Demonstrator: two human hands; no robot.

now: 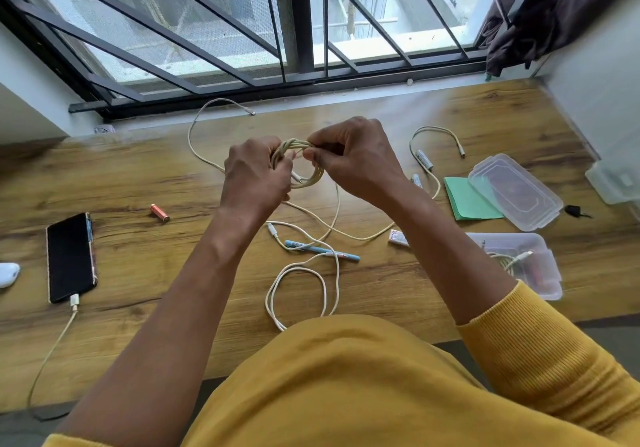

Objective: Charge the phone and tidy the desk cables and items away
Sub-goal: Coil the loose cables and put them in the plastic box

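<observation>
Above the middle of the wooden desk, my left hand and my right hand both grip a coiled cream cable; its loose tail runs back to the window sill. A black phone lies at the left with a charging cable plugged into its near end. Another white cable lies looped in front of me, crossed by a blue pen. A short cable lies at the right.
An open clear box holding a cable stands at the right, its lid beside green paper. Batteries: a red one, two grey ones. A white mouse sits at the far left. Window bars run behind the desk.
</observation>
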